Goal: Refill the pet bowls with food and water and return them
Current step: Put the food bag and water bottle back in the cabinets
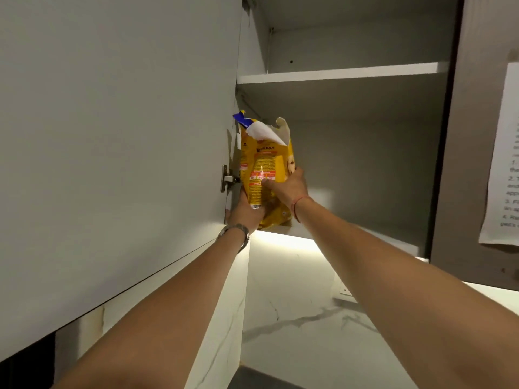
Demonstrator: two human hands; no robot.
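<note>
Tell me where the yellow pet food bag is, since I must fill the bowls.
In the head view, the yellow pet food bag stands upright at the open wall cabinet's lower left front, gripped by both hands, beside the door hinge.

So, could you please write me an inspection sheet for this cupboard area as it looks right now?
Surface: lower cupboard shelf, white, lit from below at its front edge; the bag's base is at that edge.
Job's things: yellow pet food bag, upright, top torn open; no bowls in view.
Clutter: nothing seen.
Hands: left hand grips the bag's lower part; right hand grips its right side.
Cables: nothing seen.
Surroundings: cupboard door swung open on the left; upper shelf bare as far as visible; printed sheet stuck on the right panel, text too blurred to read; marble-pattern wall below.
</note>
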